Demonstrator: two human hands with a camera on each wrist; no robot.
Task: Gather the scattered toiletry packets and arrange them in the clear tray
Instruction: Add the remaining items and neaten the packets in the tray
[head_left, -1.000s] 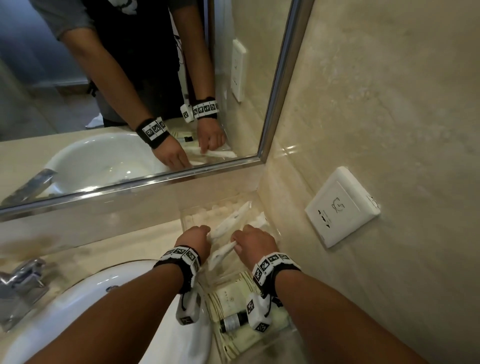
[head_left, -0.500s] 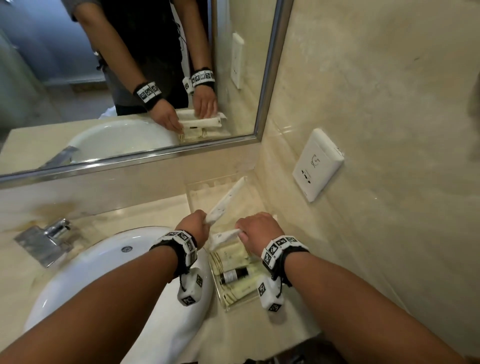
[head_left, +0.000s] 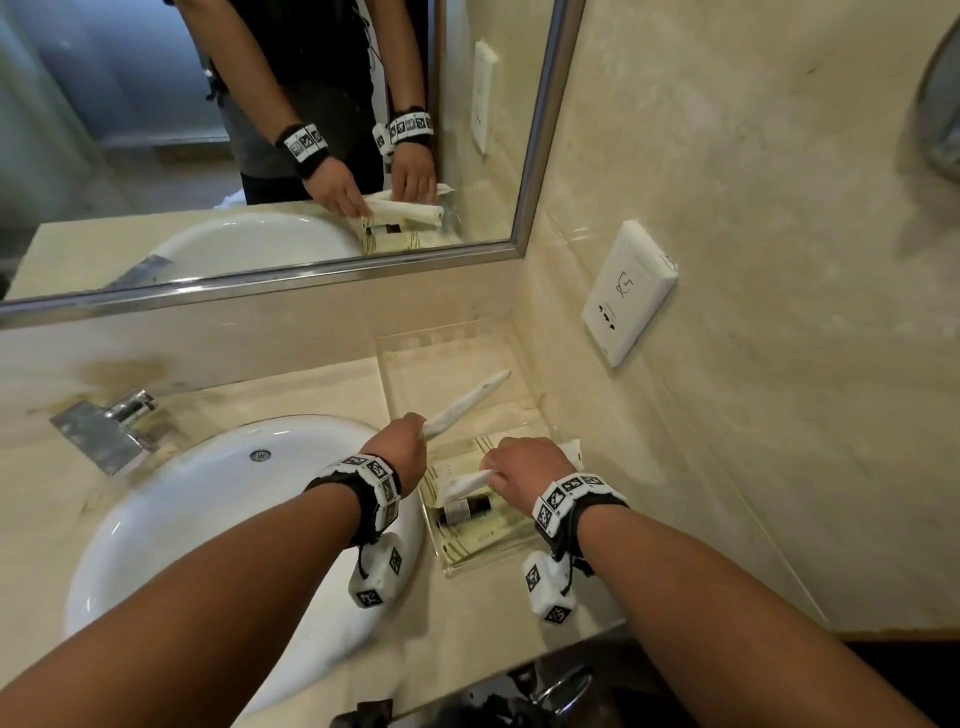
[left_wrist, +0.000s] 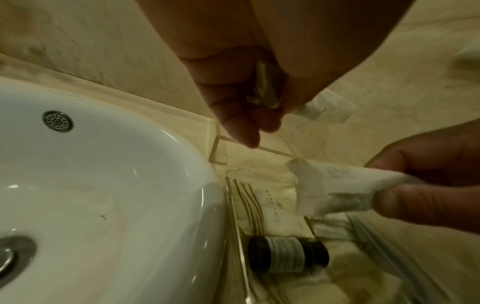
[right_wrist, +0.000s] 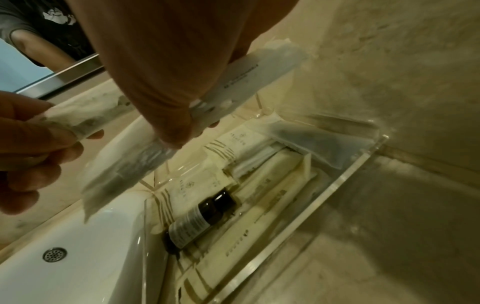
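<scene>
- Counter (head_left: 291, 395), beige stone, is running along a mirror (head_left: 260, 156) and into a corner with the wall on the right.
- Sink (head_left: 218, 519), white oval basin, is sitting in the counter left of the tray; faucet (head_left: 104, 431) is at its far left edge, drain (left_wrist: 10, 259) showing in the left wrist view.
- Clear tray (head_left: 524, 553) is lying on the counter between sink and wall, its long side running toward the mirror. Far section is looking bare; near section is holding cream packets (right_wrist: 262, 197) with gold stripes, lying flat side by side.
- Dark bottle (right_wrist: 200, 218) with a pale label is lying on its side on top of those packets, in the near section.
- Wall socket (head_left: 628, 291), white, is sitting on the right wall above the tray.
- Left hand (head_left: 400, 452) is gripping one end of a long white packet (head_left: 467, 400), fingers curled round it; the packet is sticking out toward the mirror, raised above the tray's far section, tilted upward.
- Right hand (head_left: 524, 467) is pinching a second white packet (head_left: 465, 483) between thumb and fingers, holding it above the tray's near section, just over the bottle. Its free end is pointing toward the sink.
- The two hands are close together but not touching.
- Both wrists are wearing black bands with printed marker tags.
</scene>
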